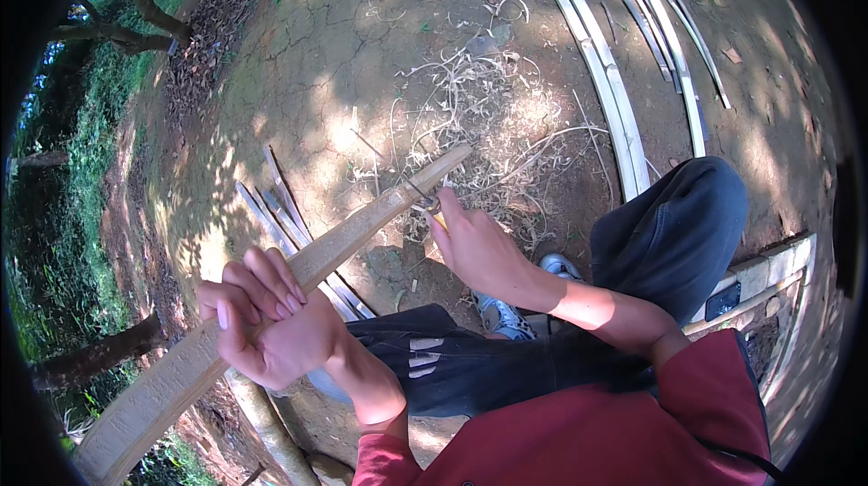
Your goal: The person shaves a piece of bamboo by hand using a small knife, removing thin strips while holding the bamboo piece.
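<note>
A long pale slat, apparently split bamboo or wood [366, 222], slants from the near left toward the middle, its far end raised in view. My left hand [280, 328] is closed partway along it, palm upward, fingers curled and covering the part under them. My right hand [479, 246] grips a small knife with a yellow handle [440, 217]. The dark blade lies across the slat near its far end. Most of the handle is hidden in my fist.
Curly shavings [479, 97] litter the ground beyond the slat. Long pale strips [592, 61] lie at the far right, and shorter strips [289, 224] at the left. My bent knee [674, 224] stands right. A brick-edged frame [768, 273] with a dark phone-like object [723, 301] is at far right.
</note>
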Demonstrator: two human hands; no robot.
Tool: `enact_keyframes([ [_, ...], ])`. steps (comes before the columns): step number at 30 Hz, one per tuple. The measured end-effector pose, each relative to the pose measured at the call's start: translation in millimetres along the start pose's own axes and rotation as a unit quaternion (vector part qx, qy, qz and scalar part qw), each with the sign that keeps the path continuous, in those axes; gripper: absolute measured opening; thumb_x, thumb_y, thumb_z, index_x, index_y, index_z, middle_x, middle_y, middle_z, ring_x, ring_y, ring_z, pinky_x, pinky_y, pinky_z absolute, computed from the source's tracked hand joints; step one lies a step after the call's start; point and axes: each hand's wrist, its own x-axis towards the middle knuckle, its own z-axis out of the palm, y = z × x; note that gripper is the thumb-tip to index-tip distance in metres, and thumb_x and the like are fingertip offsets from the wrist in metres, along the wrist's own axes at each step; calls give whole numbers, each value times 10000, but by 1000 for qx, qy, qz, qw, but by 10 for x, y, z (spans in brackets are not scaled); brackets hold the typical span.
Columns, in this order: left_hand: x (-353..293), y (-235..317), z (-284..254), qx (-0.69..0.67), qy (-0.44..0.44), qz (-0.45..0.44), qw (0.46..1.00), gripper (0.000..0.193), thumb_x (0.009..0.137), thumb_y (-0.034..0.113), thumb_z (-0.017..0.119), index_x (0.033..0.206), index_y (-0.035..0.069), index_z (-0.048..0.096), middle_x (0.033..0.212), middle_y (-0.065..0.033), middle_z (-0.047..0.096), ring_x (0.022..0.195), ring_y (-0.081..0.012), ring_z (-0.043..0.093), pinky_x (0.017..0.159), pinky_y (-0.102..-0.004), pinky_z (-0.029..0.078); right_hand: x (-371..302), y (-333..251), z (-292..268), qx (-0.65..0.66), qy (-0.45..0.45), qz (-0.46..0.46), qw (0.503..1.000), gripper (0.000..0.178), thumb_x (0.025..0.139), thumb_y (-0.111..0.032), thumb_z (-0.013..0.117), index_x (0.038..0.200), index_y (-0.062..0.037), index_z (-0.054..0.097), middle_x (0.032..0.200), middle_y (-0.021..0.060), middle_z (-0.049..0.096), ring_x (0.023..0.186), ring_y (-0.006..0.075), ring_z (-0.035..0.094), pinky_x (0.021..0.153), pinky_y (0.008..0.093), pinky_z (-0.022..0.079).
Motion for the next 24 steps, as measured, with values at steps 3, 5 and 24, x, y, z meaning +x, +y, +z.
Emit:
enact_keyframes([
  [3, -14, 12, 8, 2, -14, 1, 1000, 230, 856, 160, 401, 646, 106, 325, 507, -21, 302, 433, -105, 293, 407, -226, 267, -44, -96, -20, 46, 46, -86, 994, 283, 897, -118, 487, 1031, 115, 398, 610, 230, 574, 588, 395, 602, 500, 455, 472],
  [5, -43, 30, 27, 1, -23, -8, 1000, 231, 859, 164, 398, 647, 105, 326, 508, -20, 302, 433, -105, 292, 405, -227, 264, -17, 433, 274, 11, 4, 29, 1000, 256, 904, -120, 484, 1025, 89, 399, 591, 227, 560, 573, 418, 582, 490, 467, 447],
  [24, -32, 29, -31, -2, -16, -3, 1000, 203, 804, 119, 452, 638, 95, 337, 495, -35, 333, 425, -112, 317, 405, -235, 288, -24, -189, -248, 96, 27, 0, 995, 255, 918, -118, 438, 1001, 107, 351, 499, 222, 522, 500, 422, 565, 441, 469, 436],
])
